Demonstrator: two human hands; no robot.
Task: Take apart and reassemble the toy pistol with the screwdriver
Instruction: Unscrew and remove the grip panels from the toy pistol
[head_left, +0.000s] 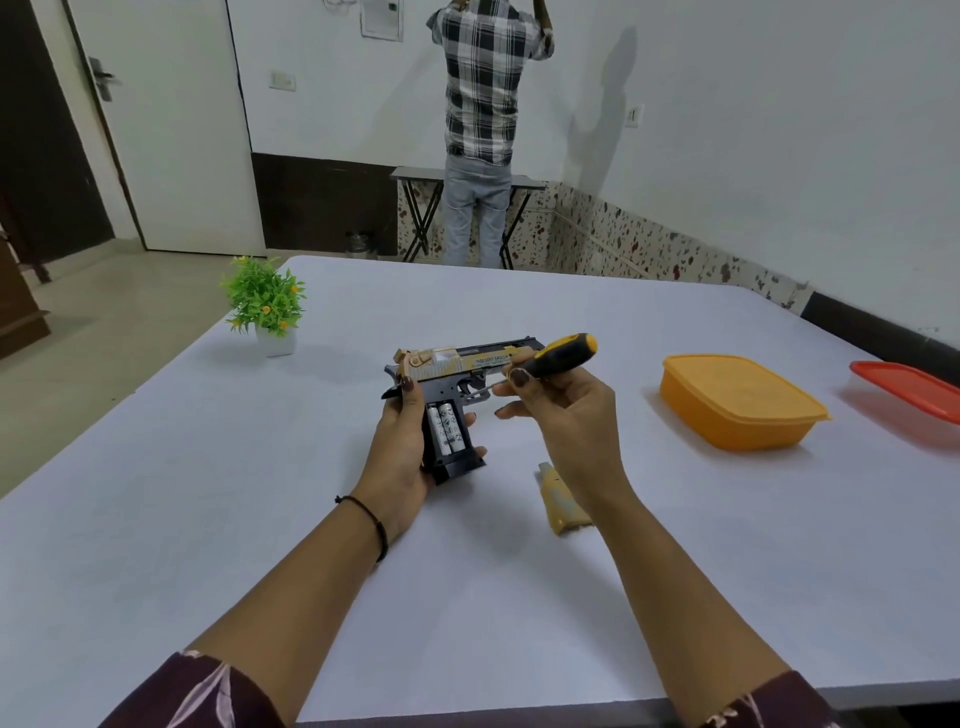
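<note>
Toy pistol (457, 374) clasped in the left grip (400, 452); right grip (561, 410) pinches the screwdriver (561, 353), whose tip should seat squarely before turning.

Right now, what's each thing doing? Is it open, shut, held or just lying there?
toy pistol: held in the left hand, grip open, two batteries showing.
screwdriver: gripped by the right hand, tip at the pistol's trigger guard.
yellow cover: off, lying on the table.
orange box: lid on.
red box: lid on.
potted plant: upright.
</note>
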